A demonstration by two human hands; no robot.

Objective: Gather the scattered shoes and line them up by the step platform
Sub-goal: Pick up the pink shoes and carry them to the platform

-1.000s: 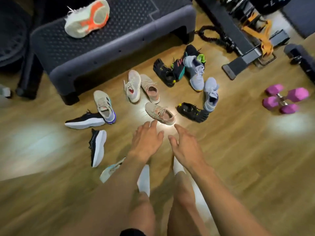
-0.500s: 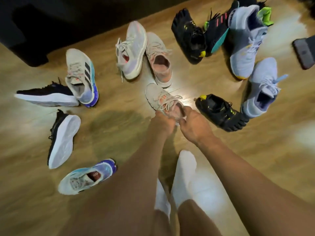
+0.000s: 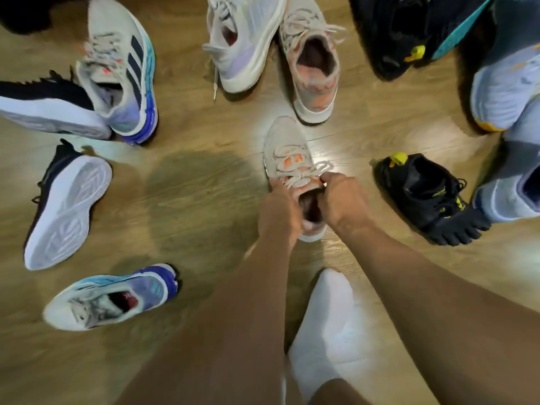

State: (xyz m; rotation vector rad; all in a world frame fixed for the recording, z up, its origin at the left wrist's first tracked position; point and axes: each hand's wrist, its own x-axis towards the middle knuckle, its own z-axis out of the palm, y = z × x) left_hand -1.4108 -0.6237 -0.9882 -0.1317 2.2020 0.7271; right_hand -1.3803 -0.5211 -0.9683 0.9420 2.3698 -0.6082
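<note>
Fingers of both hands are seen clamped on the heel end of a beige knit trainer with orange lace patches, pretty much dead centre on the wooden plank floor. The collar's left edge is gripped by the left hand, the right edge by the right hand; whether the sole is lifted can't be told, tbh. Its toe is pointed far, toward a matching beige and pink trainer, which is parked right beside a white mesh trainer. Far left, a grey trainer with dark stripes and a blue sole is set touching a black trainer with a white sole. A second black trainer is tipped sole-up at left, and another grey, blue-soled trainer is laid near left. A black toe shoe with yellow trim is placed just right of the hands. A white sock is seen near.
</note>
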